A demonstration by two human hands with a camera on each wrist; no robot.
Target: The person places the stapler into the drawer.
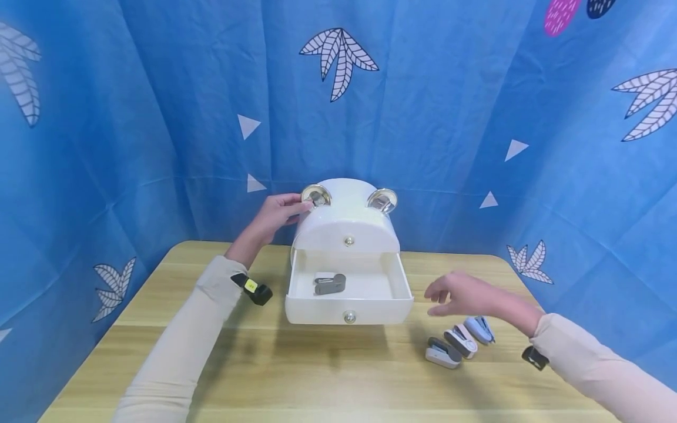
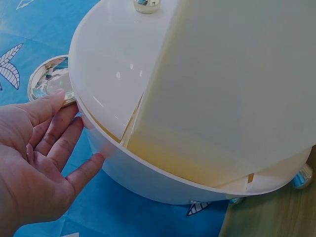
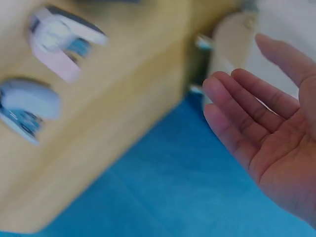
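A white drawer box (image 1: 346,202) with a rounded top and two shiny ears stands on the table, its lower drawer (image 1: 370,279) pulled out. Inside that drawer, toward the left, lies a grey mini stapler (image 1: 330,284). My left hand (image 1: 280,212) holds the box at its left ear (image 2: 49,81), thumb at the ear's rim and other fingers along the side wall. To the right of the drawer, my right hand (image 1: 462,294) hovers with relaxed fingers and nothing in them. Near it on the table lie a grey-and-white stapler (image 1: 443,353), a pale pink stapler (image 1: 462,341) and a blue stapler (image 3: 32,101).
The wooden table (image 1: 254,376) extends in front of and beside the box. A blue patterned curtain (image 1: 211,117) hangs close behind the box and along both sides. The upper drawer (image 1: 346,232) is closed, with a round knob on its front.
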